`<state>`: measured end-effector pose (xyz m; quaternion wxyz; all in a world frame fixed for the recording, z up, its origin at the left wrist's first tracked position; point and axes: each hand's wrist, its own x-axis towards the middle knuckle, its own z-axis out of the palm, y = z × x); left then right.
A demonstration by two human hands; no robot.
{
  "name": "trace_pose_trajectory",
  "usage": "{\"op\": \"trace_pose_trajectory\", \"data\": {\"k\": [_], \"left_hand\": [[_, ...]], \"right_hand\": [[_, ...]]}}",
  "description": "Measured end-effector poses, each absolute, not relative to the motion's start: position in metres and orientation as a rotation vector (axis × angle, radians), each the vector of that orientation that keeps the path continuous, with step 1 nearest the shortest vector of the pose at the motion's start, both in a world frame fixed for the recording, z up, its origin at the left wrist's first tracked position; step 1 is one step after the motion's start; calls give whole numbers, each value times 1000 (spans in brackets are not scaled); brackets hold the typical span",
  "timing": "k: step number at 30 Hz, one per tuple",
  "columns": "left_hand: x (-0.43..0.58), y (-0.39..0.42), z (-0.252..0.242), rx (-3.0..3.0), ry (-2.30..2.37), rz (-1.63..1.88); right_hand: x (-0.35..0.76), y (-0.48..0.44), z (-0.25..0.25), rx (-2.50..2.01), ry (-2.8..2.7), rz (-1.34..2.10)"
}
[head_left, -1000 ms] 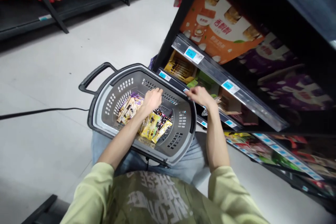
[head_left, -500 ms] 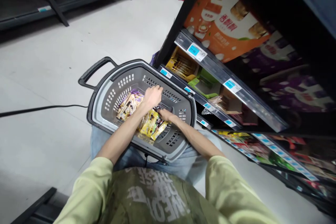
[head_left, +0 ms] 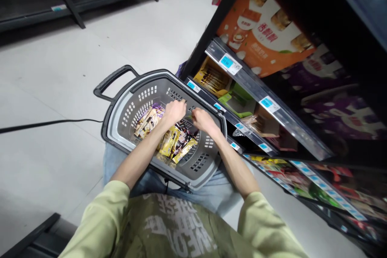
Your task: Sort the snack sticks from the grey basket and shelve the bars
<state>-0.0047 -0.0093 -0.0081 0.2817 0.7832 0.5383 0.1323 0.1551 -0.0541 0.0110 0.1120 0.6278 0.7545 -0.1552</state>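
Note:
A grey plastic shopping basket (head_left: 121, 129) with a black rim and handle rests on my lap. Inside lie several small snack packets, yellow ones (head_left: 169, 143) near me and tan and purple ones (head_left: 148, 119) farther left. My left hand (head_left: 174, 111) hovers over the packets with its fingers curled in; what it holds is hidden. My right hand (head_left: 203, 121) is inside the basket by the far wall, fingers closed in a pinch over dark packets (head_left: 184, 133).
A black store shelf (head_left: 272, 105) with blue price tags stands right of the basket, holding yellow and green cartons and large orange and purple boxes. A black cable (head_left: 51, 123) crosses the pale floor at left. Another shelf runs along the top left.
My right hand left the shelf edge, dipped into the basket among the packets, and now sits raised near the basket's far wall. My left hand has stayed almost in place.

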Motion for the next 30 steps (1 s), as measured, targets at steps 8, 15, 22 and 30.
{"op": "trace_pose_trajectory", "data": {"k": [8,15,22,30], "left_hand": [[1,1,-13,856,998,698],[-4,-6,-1,625,936,736],[-4,-8,16,632,861,809],[-1,-5,10,733,637,975]], "right_hand": [[164,-73,46,1953,3017,-197],[152,-77,48,1381,3275,-257],[158,-78,60,1438,3176,-331],[173,-66,63,1964,2729,-307]]}}
